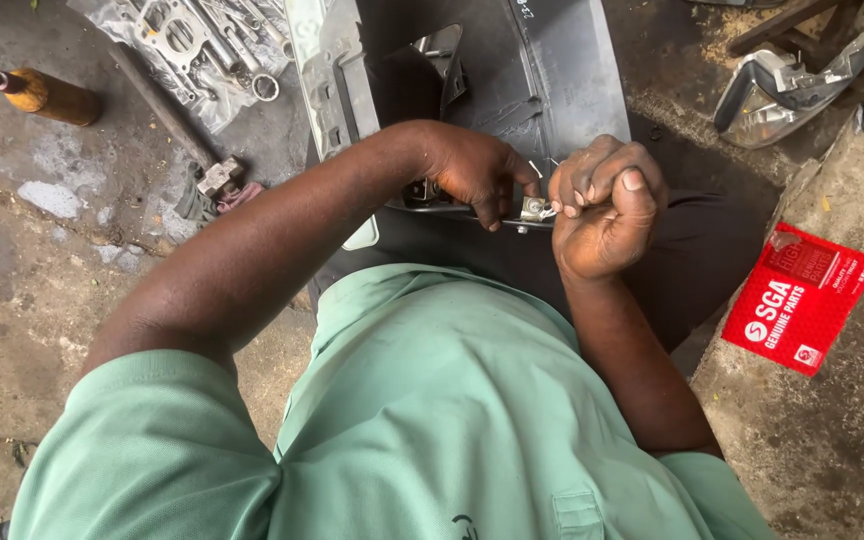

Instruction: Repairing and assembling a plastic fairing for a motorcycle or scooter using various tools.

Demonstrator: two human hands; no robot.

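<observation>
My left hand (pixel 472 172) grips the near edge of a dark metal vehicle panel (pixel 542 70) that rests across my lap, thumb and fingers pinching a small silver metal clip (pixel 534 209) on that edge. Curled tight, my right hand (pixel 607 205) presses against the same clip from the right, fingers closed around something small that I cannot make out. Both hands touch at the clip. My green shirt fills the lower part of the view.
A clear plastic sheet (pixel 112 22) with gaskets, wrenches and a ring lies at the top left. A brown bottle (pixel 47 95) lies on the concrete floor at the left. A red flat packet (pixel 800 298) sits on a concrete ledge at the right. A headlamp unit (pixel 782 90) lies at the top right.
</observation>
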